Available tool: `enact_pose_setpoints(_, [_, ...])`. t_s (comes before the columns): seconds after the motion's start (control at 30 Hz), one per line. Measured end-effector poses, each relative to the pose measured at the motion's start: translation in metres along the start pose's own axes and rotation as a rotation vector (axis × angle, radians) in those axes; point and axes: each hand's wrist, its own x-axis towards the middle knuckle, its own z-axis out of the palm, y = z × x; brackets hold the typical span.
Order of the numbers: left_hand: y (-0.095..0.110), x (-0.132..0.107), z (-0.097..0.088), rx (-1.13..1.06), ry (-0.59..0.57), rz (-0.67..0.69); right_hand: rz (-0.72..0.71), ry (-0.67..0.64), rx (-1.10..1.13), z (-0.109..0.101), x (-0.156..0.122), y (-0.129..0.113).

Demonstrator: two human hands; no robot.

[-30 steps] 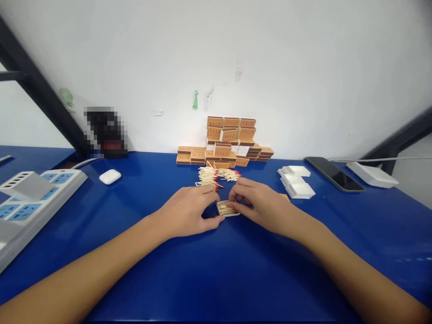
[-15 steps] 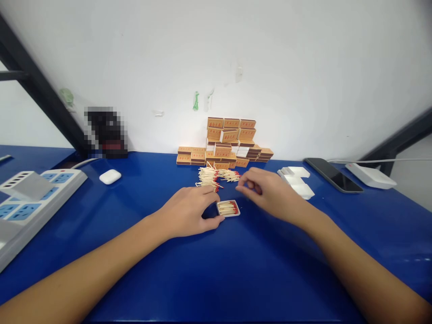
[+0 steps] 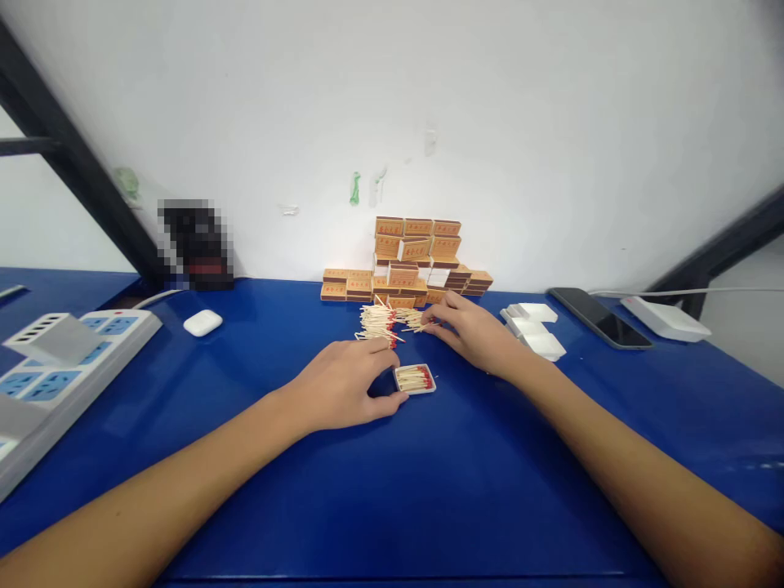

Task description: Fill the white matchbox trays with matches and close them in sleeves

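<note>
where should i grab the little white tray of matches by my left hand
Pinch the matchbox tray across its long near and far walls, coming from above at its free right end; the left hand crowds the left end. It lies flat, open-topped, so keep it level.

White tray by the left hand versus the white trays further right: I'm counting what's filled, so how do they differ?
The single tray holds red-tipped matches; the clustered trays look empty. The single tray lies alone against the left hand; the clustered trays touch one another, no hand on them. Both are white, shallow, on the blue table.
</note>
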Motion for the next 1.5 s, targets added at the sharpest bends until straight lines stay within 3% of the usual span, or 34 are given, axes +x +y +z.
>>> enact_pose_setpoints(0.37, [0.0,0.0,0.0,-0.001,-0.002,-0.006,0.048,-0.036,0.026,-0.002,-0.005,0.002])
enact_pose_setpoints(0.57, [-0.002,0.001,0.001,0.005,0.008,-0.008,0.106,-0.012,0.062,-0.017,-0.01,0.0])
enact_pose_setpoints(0.87, [-0.003,0.001,0.002,0.003,0.026,-0.008,0.145,-0.169,0.207,-0.041,-0.024,-0.029])
enact_pose_setpoints(1.13, [-0.001,0.002,-0.002,0.004,0.012,-0.012,0.109,-0.253,0.357,-0.036,-0.027,-0.062])
enact_pose_setpoints(1.5, [-0.001,0.002,-0.002,-0.019,0.009,-0.006,0.091,-0.192,0.29,-0.027,-0.023,-0.07])
